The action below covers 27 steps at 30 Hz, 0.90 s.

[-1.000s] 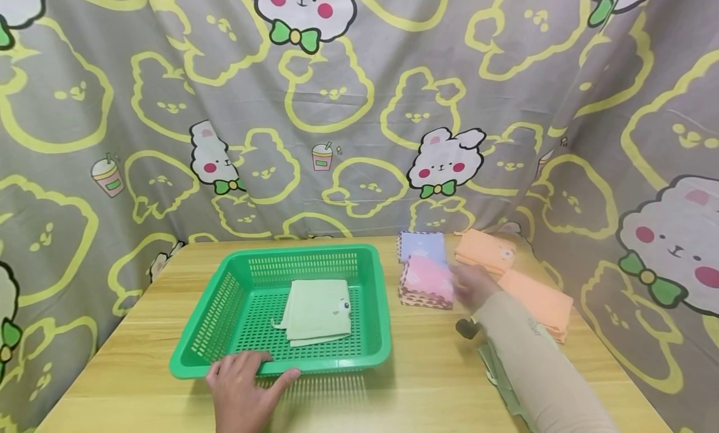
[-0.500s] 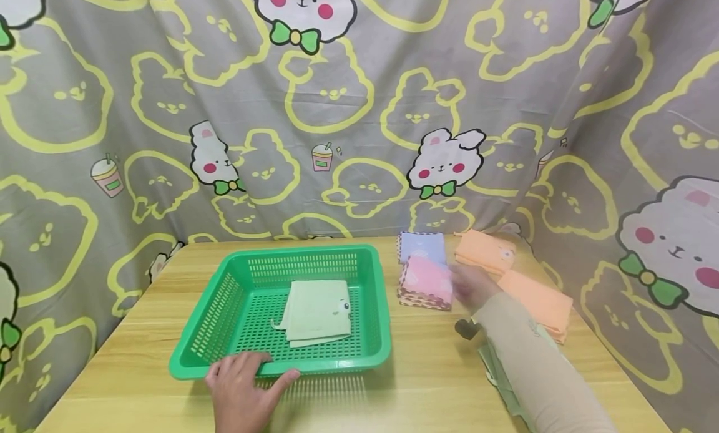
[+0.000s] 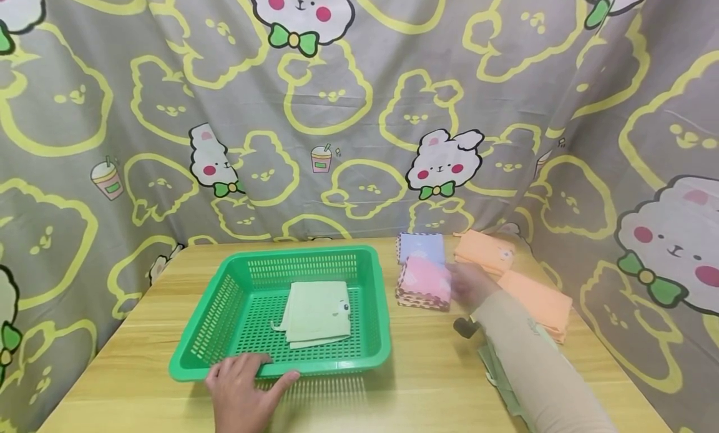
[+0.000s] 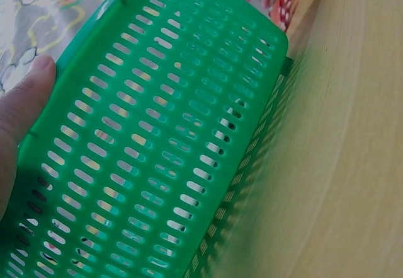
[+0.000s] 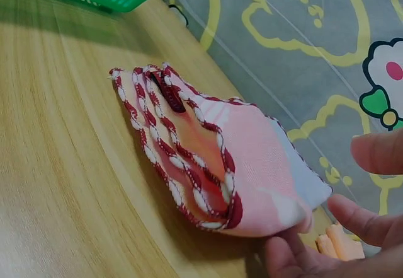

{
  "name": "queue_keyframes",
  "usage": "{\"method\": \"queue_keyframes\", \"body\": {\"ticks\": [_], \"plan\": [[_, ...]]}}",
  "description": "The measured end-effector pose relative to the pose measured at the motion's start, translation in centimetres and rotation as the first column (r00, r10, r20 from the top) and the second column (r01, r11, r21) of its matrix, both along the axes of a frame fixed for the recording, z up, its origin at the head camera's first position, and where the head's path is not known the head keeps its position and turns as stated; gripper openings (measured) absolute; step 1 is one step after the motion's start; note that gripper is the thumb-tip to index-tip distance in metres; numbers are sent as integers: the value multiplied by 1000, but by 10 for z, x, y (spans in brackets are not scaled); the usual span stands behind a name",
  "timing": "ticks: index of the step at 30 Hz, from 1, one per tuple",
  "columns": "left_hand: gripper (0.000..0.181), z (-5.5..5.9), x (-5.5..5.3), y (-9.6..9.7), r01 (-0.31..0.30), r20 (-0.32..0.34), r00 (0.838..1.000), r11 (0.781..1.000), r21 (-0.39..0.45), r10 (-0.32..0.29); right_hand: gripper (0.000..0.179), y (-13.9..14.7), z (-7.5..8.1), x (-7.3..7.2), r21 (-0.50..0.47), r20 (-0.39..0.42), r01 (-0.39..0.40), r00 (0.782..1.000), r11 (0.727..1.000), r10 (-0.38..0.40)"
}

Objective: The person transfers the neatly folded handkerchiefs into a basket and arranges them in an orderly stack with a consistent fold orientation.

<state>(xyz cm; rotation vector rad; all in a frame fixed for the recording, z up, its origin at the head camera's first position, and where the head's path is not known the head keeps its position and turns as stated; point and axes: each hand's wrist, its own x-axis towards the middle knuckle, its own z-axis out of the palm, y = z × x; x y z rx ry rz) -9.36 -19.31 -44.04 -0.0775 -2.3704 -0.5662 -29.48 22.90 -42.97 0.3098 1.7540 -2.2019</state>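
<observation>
A green plastic basket (image 3: 365,362) sits at the table's left with a folded pale-green towel (image 3: 319,314) inside. My left hand (image 3: 241,389) grips its front rim, fingers over the edge and thumb outside. A folded pink towel (image 3: 427,282) with a red-and-white braided edge lies right of the basket, partly over a blue folded towel (image 3: 420,246). My right hand (image 3: 473,283) is at the pink towel's right side. In the right wrist view, fingertips (image 5: 286,253) touch the towel's lower edge, while the thumb (image 5: 378,152) stands apart from it.
Two folded orange towels (image 3: 485,251) lie to the right, one behind the other. Green cloth (image 3: 502,383) shows partly under the right forearm. A patterned grey curtain (image 3: 359,108) hangs behind and beside the wooden table (image 3: 427,383).
The pink towel has shifted very slightly left, with my right hand staying at its side. My left hand and the basket hold their places. The head view has tilted a little.
</observation>
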Motion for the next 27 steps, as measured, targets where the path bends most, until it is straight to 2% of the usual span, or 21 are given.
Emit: {"method": "queue_keyframes", "body": {"ticks": [8,12,14,17,22,27], "plan": [[49,-1,2,-1,-5,16,1000,1000,-7,5,53,-6,-1,3,22,-3,-5,1000,1000,5],[50,-1,2,0,-4,21,1000,1000,-7,5,46,-7,-4,2,-23,16,-20,1000,1000,20],[50,-2,2,0,-4,18,1000,1000,-5,4,40,-7,-6,2,-14,6,-28,1000,1000,28],[49,-3,1,0,2,0,1000,1000,1,-2,33,-8,-8,3,6,-17,-24,1000,1000,24],[48,-3,-1,-1,19,-45,999,1000,2,-19,34,-15,-5,5,18,-12,-11,1000,1000,11],[49,-5,-4,-2,34,-81,996,999,4,-34,48,-17,-1,7,76,-57,3,998,997,1]]}}
